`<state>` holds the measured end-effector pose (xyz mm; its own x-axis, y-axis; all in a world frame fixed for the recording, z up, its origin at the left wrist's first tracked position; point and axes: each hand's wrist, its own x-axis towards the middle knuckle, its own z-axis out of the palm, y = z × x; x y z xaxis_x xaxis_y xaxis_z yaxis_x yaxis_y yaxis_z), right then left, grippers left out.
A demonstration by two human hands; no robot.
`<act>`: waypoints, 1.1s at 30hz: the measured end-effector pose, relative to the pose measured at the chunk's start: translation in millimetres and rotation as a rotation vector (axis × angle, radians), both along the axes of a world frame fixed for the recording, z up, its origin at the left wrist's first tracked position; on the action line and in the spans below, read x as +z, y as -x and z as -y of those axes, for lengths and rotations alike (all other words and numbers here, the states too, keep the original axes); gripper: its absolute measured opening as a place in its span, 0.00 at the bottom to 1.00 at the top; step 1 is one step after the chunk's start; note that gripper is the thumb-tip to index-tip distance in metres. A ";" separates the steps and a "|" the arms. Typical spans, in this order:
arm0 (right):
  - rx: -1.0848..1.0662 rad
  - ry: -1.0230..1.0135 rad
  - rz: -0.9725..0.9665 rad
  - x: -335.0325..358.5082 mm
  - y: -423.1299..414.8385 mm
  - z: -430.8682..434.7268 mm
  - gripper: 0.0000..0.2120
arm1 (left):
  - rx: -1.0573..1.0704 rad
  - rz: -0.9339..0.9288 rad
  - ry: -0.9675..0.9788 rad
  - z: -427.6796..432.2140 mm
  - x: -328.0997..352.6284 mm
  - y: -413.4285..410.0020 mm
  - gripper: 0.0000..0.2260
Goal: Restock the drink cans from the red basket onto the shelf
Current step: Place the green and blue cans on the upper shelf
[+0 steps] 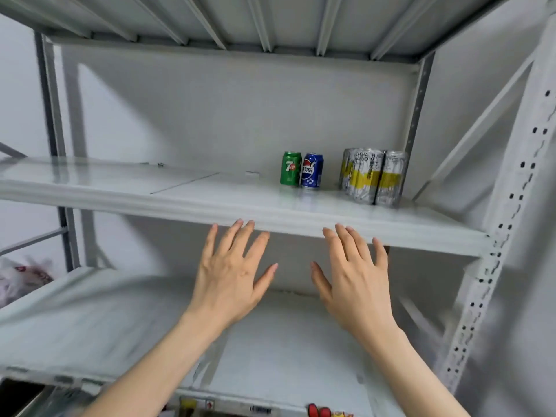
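Head view: left hand (pixel 231 275) and right hand (pixel 355 281) raised side by side, fingers spread, palms forward, holding nothing, fingertips at shelf (pixel 210 194) edge; cans (pixel 312 173) upright at one o'clock.

A bag (pixel 21 278) at the left edge is blurred and cut off. Along the bottom edge, red shapes (pixel 319 412) and a label (pixel 260 410) are cropped and unreadable. The print on the silver cans (pixel 373 177) is too small to read.
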<state>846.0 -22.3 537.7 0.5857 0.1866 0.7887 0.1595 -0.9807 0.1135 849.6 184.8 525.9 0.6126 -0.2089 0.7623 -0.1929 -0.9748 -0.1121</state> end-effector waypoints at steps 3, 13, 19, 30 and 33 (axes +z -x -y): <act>-0.011 -0.010 -0.026 -26.1 39.2 -3.4 0.27 | -0.036 0.009 -0.011 -7.8 -23.8 33.4 0.25; -0.106 -0.078 -0.143 -134.5 163.6 -38.0 0.26 | -0.142 -0.087 -0.054 -40.1 -129.9 139.1 0.25; -0.123 -0.116 -0.281 -204.2 224.4 -51.4 0.28 | -0.167 -0.229 -0.020 -42.9 -198.9 199.2 0.24; -0.104 -0.150 -0.593 -323.6 316.0 -49.1 0.28 | -0.082 -0.574 0.007 -26.9 -322.1 296.9 0.25; -0.073 -0.142 -0.666 -360.1 340.4 -46.0 0.28 | -0.053 -0.679 0.017 -21.4 -355.9 325.8 0.25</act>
